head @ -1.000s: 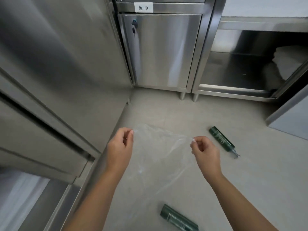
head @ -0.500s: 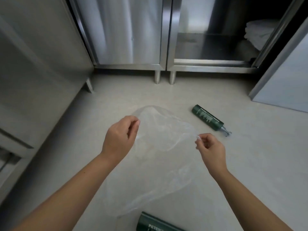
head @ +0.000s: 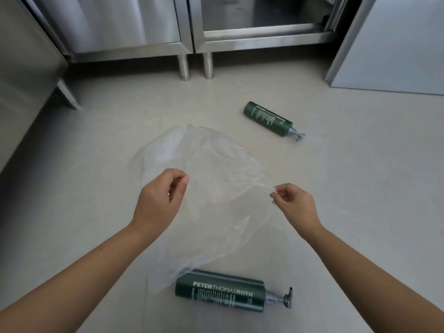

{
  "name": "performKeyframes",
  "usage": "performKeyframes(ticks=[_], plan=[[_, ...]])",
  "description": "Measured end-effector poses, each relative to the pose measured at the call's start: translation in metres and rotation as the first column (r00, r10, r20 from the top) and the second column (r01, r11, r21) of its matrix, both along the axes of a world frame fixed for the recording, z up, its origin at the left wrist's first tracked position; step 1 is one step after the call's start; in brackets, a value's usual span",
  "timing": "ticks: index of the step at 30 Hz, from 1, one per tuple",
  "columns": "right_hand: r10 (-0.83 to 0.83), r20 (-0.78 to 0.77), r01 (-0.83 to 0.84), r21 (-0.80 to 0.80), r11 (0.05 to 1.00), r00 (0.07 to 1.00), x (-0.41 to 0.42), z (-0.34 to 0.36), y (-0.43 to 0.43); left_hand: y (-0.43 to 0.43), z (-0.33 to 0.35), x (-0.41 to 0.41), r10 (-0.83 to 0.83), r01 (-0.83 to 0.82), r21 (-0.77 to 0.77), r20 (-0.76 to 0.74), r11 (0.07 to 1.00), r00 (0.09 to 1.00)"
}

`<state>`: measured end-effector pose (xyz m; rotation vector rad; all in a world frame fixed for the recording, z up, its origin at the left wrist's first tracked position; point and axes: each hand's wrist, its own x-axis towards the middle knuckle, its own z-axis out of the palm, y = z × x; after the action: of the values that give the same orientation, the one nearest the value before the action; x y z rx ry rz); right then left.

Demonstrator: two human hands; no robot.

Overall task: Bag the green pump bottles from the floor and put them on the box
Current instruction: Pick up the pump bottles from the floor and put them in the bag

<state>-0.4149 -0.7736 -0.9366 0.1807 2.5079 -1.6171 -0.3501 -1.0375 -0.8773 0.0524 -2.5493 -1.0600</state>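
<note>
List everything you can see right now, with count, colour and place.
near pump bottle: 1, dark green, lying on the floor at the bag's lower edge
far pump bottle: 1, dark green, lying on the floor beyond the bag
plastic bag: 1, clear, held up between both hands
steel cabinets: at least 3, silver, along the back and left
floor: 1, beige
left hand: 1, pinches the bag's left edge
right hand: 1, pinches the bag's right edge

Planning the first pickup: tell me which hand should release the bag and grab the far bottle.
Right. The right hand is nearer the far bottle, which lies beyond it; the left hand can hold the bag.
</note>
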Motion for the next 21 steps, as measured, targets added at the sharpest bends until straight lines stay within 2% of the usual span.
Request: performKeyframes(ticks=[5,10,21], plan=[[-0.005,0.012,0.005,-0.015,1.000,1.000,0.025,-0.001,0.018,0.010,-0.007,0.006,-0.014,0.009,0.089,0.052,0.996,0.999],[0.071,0.063,-0.071,0.007,0.997,0.996,0.066,-0.003,0.036,0.023,-0.013,0.014,-0.100,0.091,0.100,0.091,0.991,0.991],[0.349,0.204,-0.366,0.051,0.929,0.914,0.137,-0.039,0.030,0.043,-0.014,0.026,-0.156,0.139,0.134,0.129,0.981,0.979]])
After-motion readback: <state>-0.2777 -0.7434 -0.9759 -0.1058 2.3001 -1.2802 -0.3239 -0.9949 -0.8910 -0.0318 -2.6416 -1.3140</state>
